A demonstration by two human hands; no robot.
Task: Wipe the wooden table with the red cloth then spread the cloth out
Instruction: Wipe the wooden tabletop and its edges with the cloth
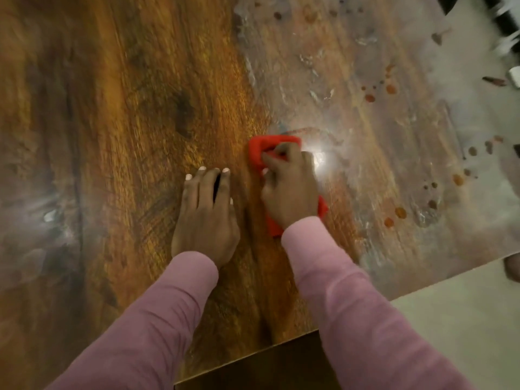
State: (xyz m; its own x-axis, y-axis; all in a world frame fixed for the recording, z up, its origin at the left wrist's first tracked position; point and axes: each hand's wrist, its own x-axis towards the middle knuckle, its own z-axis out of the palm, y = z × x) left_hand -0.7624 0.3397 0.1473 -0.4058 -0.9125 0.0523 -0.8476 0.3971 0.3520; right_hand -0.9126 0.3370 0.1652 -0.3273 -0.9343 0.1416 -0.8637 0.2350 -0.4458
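The red cloth (257, 152) lies bunched on the wooden table (126, 108), near the middle of the view. My right hand (289, 190) covers most of it, fingers curled and gripping the folds; red edges show beyond the fingertips and by the wrist. My left hand (206, 215) rests flat on the bare wood just left of the cloth, fingers straight and together. The wood to the right of the cloth carries a whitish smeared film and several brown spots (399, 212).
The table's near edge (281, 344) runs under my forearms, and its right corner gives way to pale floor (464, 319). Dark and white blurred objects (506, 21) sit at the top right, off the table. A dark shape (513, 267) shows at the right edge.
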